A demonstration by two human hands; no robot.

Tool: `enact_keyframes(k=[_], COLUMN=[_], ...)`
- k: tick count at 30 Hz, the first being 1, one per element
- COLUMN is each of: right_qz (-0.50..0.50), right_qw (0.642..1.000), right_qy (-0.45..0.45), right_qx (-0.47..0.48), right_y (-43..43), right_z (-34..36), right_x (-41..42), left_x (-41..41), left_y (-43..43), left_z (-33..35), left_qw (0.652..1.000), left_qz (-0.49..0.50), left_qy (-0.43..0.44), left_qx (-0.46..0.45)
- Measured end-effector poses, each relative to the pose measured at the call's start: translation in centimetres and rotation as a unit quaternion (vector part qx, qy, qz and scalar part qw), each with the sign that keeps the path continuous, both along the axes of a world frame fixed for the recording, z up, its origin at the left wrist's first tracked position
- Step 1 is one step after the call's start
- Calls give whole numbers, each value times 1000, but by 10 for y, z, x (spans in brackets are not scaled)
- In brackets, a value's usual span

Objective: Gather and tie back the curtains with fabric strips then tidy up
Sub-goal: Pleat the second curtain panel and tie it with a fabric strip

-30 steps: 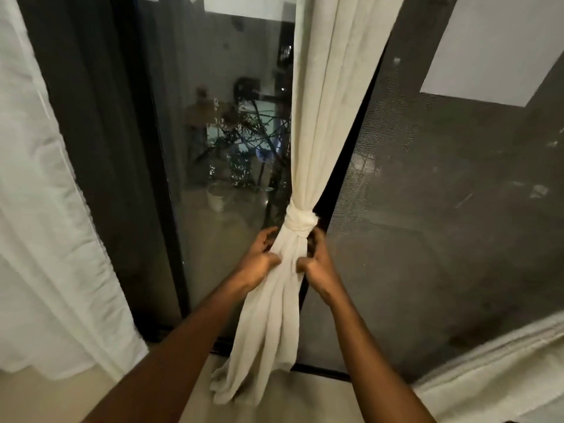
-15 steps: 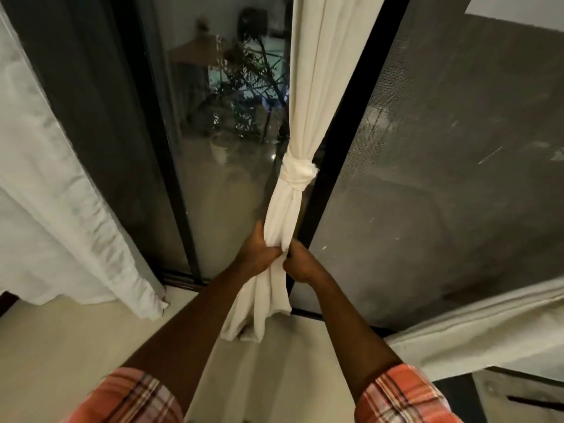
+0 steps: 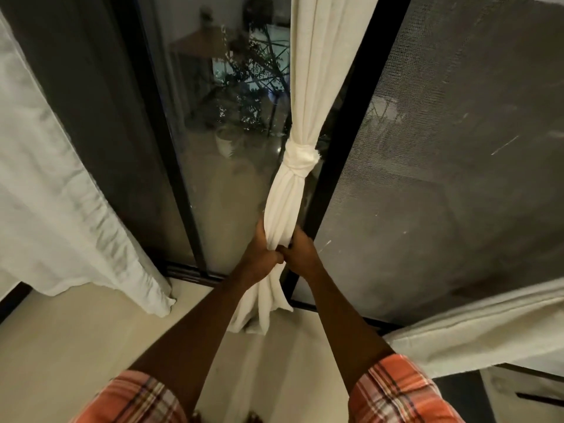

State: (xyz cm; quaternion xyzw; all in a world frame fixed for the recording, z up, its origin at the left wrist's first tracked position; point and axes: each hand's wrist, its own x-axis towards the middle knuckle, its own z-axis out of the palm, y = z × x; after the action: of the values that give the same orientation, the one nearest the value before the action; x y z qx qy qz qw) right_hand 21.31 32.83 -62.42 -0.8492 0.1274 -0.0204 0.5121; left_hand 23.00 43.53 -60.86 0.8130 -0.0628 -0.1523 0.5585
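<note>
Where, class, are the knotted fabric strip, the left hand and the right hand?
fabric strip [image 3: 300, 161], head view, on the knot around the gathered curtain [image 3: 283, 206].
left hand [image 3: 261, 254], head view, middle of the hand gripping the curtain.
right hand [image 3: 302, 253], head view, back of the hand gripping the curtain.

glass door [image 3: 213, 209]: dark; potted plant [image 3: 253, 96]: seen in glass; mesh screen [image 3: 451, 154]: right; floor [image 3: 76, 346]: pale

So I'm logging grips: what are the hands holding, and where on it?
Both the left hand and right hand grip the gathered curtain below its tied fabric strip.
</note>
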Motion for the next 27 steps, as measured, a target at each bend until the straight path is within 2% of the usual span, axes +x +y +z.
enact_keyframes(k=[5,7,11,16,19,23,25,27], right_qz=[-6,-2,34,19,7,63,38,-28], right_qw=[995,996,990,990,992,992,993,998], right_qy=[37,47,74,58,70,96,98,51], right_qx=[-87,-79,-112,-131,-108,51,47,-13], right_y=[-1,-2,-10,-28,-28,-12,-6,-1], right_z=[-2,-3,-5,-7,-6,-6,-7,-10], right_x=[4,3,6,4,6,11,13,14], left_x=[4,5,12,16,17,15,16,16], left_y=[1,-2,1,16,20,20,23,27], left_z=[-9,-9,-19,-22,-24,-24,-24,-25], left_qw=[999,998,985,976,985,992,993,992], left_qz=[20,46,95,125,97,47,3,-23], left_qy=[-13,-32,-86,-111,-91,-84,-76,-75], left_qx=[-49,-14,112,142,111,85,92,95])
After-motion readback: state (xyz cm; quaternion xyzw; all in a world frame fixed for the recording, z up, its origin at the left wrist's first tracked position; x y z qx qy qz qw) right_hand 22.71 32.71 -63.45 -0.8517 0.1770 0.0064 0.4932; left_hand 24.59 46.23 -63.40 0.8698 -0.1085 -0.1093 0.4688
